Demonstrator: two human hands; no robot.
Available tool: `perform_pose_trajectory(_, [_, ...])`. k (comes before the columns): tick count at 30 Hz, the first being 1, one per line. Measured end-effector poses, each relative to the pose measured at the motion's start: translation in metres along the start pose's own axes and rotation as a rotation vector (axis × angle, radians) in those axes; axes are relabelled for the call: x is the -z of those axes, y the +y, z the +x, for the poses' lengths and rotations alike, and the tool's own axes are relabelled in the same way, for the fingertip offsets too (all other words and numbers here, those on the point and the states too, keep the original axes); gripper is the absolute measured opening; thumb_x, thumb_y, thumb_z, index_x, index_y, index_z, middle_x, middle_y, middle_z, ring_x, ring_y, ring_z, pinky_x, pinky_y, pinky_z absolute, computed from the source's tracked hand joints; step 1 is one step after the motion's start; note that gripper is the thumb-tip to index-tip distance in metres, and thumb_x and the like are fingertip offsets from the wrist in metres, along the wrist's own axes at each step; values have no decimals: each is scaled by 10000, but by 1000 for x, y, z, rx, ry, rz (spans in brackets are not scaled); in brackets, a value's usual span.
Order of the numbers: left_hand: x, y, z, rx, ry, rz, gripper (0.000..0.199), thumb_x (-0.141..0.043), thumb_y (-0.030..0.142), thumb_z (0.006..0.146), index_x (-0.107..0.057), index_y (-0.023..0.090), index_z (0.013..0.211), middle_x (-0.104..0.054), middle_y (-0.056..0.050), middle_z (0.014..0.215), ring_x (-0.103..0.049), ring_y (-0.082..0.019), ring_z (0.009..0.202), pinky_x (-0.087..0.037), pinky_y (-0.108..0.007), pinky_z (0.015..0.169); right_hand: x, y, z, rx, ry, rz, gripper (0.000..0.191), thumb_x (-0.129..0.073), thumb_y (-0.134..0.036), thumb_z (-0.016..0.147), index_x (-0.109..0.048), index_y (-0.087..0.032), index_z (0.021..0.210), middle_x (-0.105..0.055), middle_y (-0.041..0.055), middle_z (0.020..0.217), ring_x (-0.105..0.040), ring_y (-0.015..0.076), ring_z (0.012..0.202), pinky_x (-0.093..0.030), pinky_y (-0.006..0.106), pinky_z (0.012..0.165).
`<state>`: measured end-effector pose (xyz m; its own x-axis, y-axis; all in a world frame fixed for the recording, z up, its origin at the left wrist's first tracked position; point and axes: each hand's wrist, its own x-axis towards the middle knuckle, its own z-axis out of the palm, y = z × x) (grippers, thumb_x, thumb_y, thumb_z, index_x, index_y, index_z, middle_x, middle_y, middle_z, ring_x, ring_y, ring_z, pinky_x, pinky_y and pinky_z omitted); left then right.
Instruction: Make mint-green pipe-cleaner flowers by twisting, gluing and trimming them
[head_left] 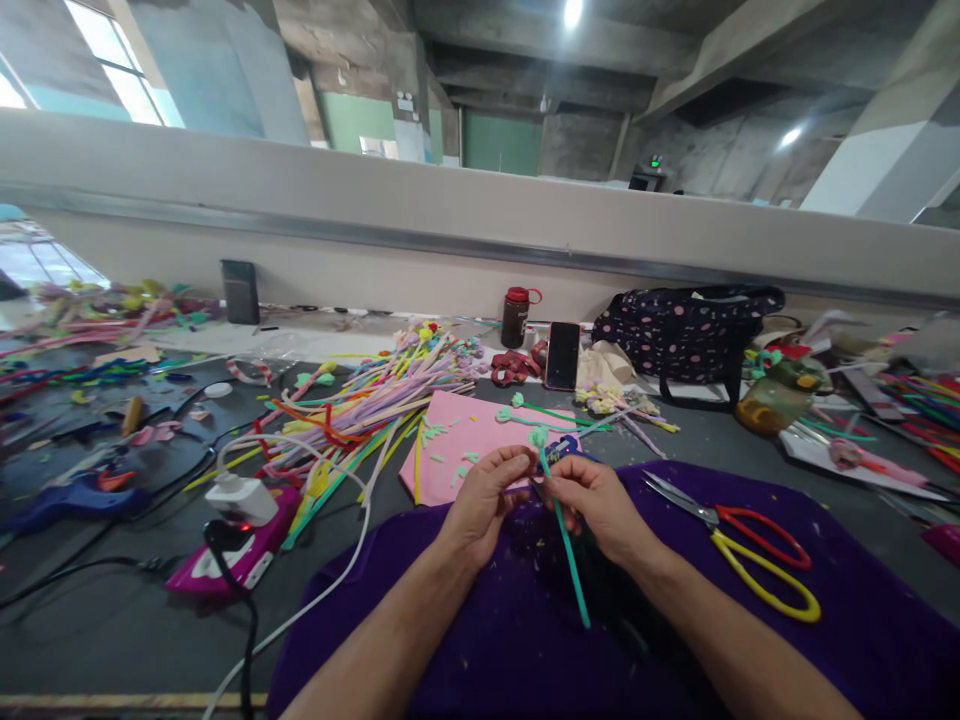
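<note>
Between the finger and thumb of my right hand (600, 505) is a mint-green pipe cleaner (571, 565), its long stem slanting down toward the purple cloth. A small mint-green flower shape (538, 437) sits at its top end. My left hand (486, 505) is closed in a pinch just left of the stem, below the flower. What those fingertips hold, if anything, is too small to make out. Behind the hands lies a pink sheet (450, 455) with small mint-green pieces on it. Two more green-topped stems (517, 400) rest at its far edge.
Scissors (712, 520) with red and yellow handles lie on the purple cloth (480, 640) at right. A pink power strip (232, 560) with cables stands left. Further back are a pipe cleaner pile (405, 385), a phone (562, 357), a bottle (516, 318) and a dark bag (679, 340).
</note>
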<state>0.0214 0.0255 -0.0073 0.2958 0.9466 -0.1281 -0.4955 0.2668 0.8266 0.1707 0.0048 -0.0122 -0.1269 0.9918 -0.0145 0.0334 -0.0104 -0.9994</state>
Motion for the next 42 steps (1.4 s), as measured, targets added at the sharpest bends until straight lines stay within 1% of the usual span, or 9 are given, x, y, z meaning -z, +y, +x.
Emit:
perform_pose_trajectory(3, [5, 8, 3, -79, 129, 54, 243, -695, 270, 619, -634, 194, 842, -637, -5, 871, -569, -134, 793, -392, -205, 609, 1, 0, -1, 9, -4, -25, 211, -583, -343, 729, -523, -163, 638, -472, -67, 457, -376, 43, 339, -296, 160, 346])
perform_pose_trajectory(5, [7, 12, 3, -101, 145, 72, 293, -696, 279, 622, -632, 204, 899, -643, -15, 897, -572, -136, 814, -389, -206, 621, 2, 0, -2, 5, -24, -41, 201, -584, -332, 726, -524, -164, 635, -475, -67, 463, -382, 43, 338, -295, 161, 344])
perform_pose_trajectory(9, [8, 15, 3, -69, 105, 72, 355, -710, 277, 615, -638, 187, 951, -646, -50, 938, -575, -143, 814, -394, -216, 622, 2, 1, -4, -14, -61, -49, 176, -579, -310, 728, -530, -161, 649, -512, -54, 503, -403, 40, 343, -296, 160, 342])
perform_pose_trajectory(15, [6, 16, 2, -16, 87, 42, 327, -726, 261, 594, -650, 186, 903, -647, -28, 904, -580, -124, 773, -397, -200, 597, 2, 0, -5, -25, -100, -2, 186, -578, -312, 725, -520, -159, 637, -526, -52, 509, -398, 36, 332, -281, 159, 329])
perform_pose_trajectory(21, [7, 11, 3, -61, 114, 65, 245, -719, 284, 604, -638, 164, 803, -627, -8, 801, -572, -101, 716, -382, -175, 537, 2, 0, -5, -29, -89, 19, 176, -581, -303, 720, -520, -160, 639, -536, -50, 524, -394, 33, 328, -274, 154, 320])
perform_pose_trajectory(27, [4, 2, 3, 73, -37, 100, 215, -715, 283, 620, -627, 125, 736, -601, -12, 684, -534, -85, 591, -377, -182, 518, 1, 1, -5, -19, -58, 31, 172, -570, -300, 729, -512, -163, 641, -496, -62, 481, -384, 37, 327, -279, 151, 325])
perform_pose_trajectory(30, [4, -1, 3, 99, -38, 102, 220, -728, 281, 598, -635, 116, 710, -588, -11, 649, -516, -79, 552, -369, -186, 507, 0, 2, -5, -9, -46, 23, 183, -568, -318, 737, -514, -165, 653, -486, -65, 478, -383, 39, 331, -288, 153, 331])
perform_pose_trajectory(39, [6, -13, 4, 74, -80, 138, 191, -695, 278, 646, -625, 120, 727, -573, 0, 649, -524, -85, 564, -368, -202, 527, -3, 6, -4, 21, -48, -9, 198, -566, -324, 748, -488, -170, 650, -444, -83, 437, -396, 45, 330, -299, 154, 343])
perform_pose_trajectory(42, [5, -9, 4, 75, -73, 140, 187, -686, 280, 651, -618, 118, 715, -585, -6, 656, -534, -92, 567, -382, -208, 540, -2, 2, -6, 17, -79, -37, 223, -553, -364, 765, -506, -168, 669, -468, -73, 451, -433, 56, 350, -311, 156, 351])
